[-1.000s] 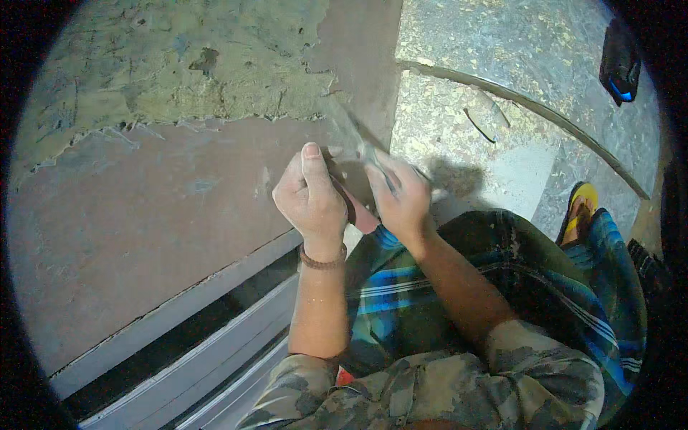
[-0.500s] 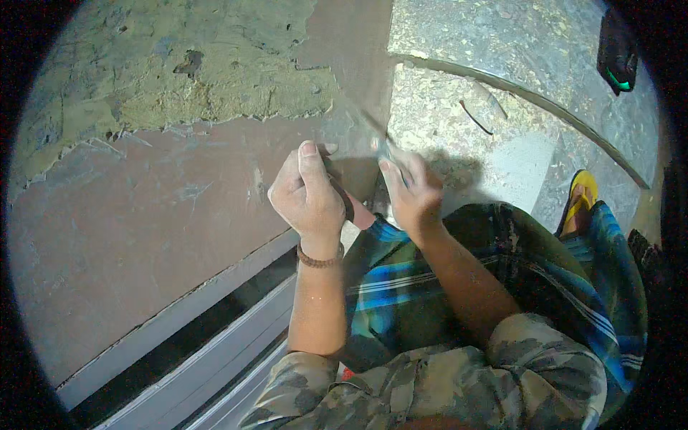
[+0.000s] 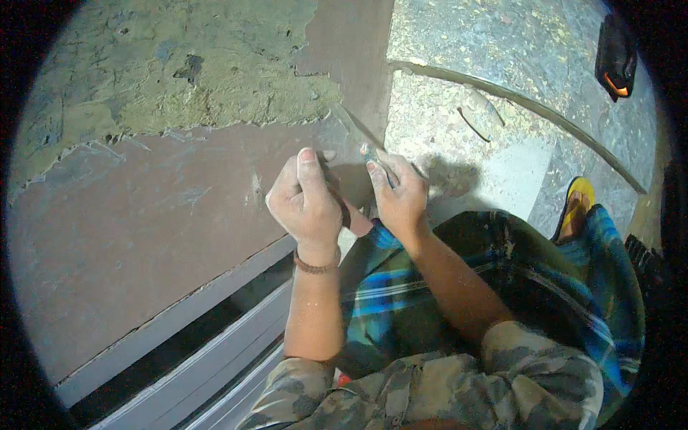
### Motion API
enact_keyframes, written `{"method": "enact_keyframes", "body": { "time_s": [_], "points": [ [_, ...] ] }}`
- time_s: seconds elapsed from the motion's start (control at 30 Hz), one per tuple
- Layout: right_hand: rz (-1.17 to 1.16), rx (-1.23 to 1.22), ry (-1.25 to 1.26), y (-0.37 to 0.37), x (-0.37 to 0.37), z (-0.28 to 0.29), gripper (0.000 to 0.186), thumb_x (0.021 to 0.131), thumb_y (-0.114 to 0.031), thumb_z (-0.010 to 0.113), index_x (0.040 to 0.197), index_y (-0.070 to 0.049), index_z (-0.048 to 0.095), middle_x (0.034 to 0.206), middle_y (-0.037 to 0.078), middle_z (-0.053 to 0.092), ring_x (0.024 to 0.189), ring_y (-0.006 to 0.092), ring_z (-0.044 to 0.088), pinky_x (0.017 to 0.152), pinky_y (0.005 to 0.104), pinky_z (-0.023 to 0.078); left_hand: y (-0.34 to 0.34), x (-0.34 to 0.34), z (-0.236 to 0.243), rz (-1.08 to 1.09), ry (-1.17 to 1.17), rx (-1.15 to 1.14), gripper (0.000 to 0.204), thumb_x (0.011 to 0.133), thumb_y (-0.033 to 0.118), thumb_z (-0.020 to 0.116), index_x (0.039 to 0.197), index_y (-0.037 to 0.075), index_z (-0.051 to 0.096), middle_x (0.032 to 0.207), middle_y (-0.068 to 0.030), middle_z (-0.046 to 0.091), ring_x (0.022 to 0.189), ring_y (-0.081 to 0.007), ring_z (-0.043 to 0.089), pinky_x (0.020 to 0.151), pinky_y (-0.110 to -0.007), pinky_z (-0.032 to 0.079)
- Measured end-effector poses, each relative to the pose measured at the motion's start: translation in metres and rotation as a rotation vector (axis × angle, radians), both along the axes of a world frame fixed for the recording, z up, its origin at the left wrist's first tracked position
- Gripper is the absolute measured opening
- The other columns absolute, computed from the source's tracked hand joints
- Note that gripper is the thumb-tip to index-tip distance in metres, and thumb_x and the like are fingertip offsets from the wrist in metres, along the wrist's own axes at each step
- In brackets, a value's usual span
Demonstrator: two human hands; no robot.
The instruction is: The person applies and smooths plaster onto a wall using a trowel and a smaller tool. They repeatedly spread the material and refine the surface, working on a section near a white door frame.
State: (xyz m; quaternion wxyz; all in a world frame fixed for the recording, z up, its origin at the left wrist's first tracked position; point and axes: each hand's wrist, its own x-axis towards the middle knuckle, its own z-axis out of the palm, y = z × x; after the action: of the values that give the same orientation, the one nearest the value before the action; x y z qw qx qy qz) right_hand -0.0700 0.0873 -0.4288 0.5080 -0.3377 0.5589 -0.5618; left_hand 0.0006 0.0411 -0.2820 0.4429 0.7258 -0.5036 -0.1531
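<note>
Greenish-grey plaster (image 3: 215,64) covers the upper left of the brown surface (image 3: 158,222) in one ragged-edged patch, and a flat-bladed scraper (image 3: 356,127) points up toward its lower right corner. Whether the tip touches the plaster cannot be told. Half a second ago the blade was a blur and the right hand (image 3: 401,195) sat a little farther right; now the blade's outline is clearer and the hand has shifted slightly left. The light on the black device (image 3: 617,61) at the upper right, green in that frame, is now orange. The left hand (image 3: 307,204) keeps nearly the same pose.

Two bare, dusty hands are in view. The right is closed around the scraper's handle. The left has its fingers curled inward and its thumb raised; whether it grips the pinkish piece (image 3: 357,221) just beside it cannot be told. One beaded bracelet (image 3: 314,266) circles the left wrist.

On the flaking ledge (image 3: 430,118) to the right lie two small things: one thin dark curved strip (image 3: 473,125) and one pale elongated piece (image 3: 489,107). At least two grey rails (image 3: 190,304) run along the lower left. One yellow flip-flop (image 3: 586,189) shows on a foot, near the hem of one blue-and-green plaid wrap (image 3: 387,294), below one camouflage shirt (image 3: 444,387).
</note>
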Motion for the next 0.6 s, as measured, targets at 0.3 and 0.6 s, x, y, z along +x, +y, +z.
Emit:
{"method": "enact_keyframes", "body": {
  "time_s": [0.3, 0.6],
  "points": [
    [0.073, -0.049, 0.111, -0.054, -0.009, 0.043, 0.025, 0.098, -0.008, 0.069, 0.120, 0.005, 0.068, 0.109, 0.016, 0.076, 0.100, 0.0178, 0.072, 0.091, 0.0321, 0.054, 0.007, 0.002, 0.004, -0.020, 0.016, 0.020, 0.040, 0.105, 0.021, 0.056, 0.076, -0.003, 0.067, 0.059, -0.0037, 0.061, 0.053, -0.0112, 0.056, 0.052, -0.028, 0.043],
    [0.095, -0.061, 0.023, -0.053, -0.023, 0.047, 0.026, 0.099, -0.017, 0.069, 0.116, 0.002, 0.070, 0.101, 0.017, 0.075, 0.092, 0.0174, 0.070, 0.082, 0.0351, 0.054, 0.004, 0.001, 0.002, -0.022, -0.038, 0.077, 0.041, 0.107, 0.024, 0.055, 0.082, -0.005, 0.072, 0.065, -0.0043, 0.060, 0.058, -0.0103, 0.054, 0.054, -0.027, 0.040]
  ]
}}
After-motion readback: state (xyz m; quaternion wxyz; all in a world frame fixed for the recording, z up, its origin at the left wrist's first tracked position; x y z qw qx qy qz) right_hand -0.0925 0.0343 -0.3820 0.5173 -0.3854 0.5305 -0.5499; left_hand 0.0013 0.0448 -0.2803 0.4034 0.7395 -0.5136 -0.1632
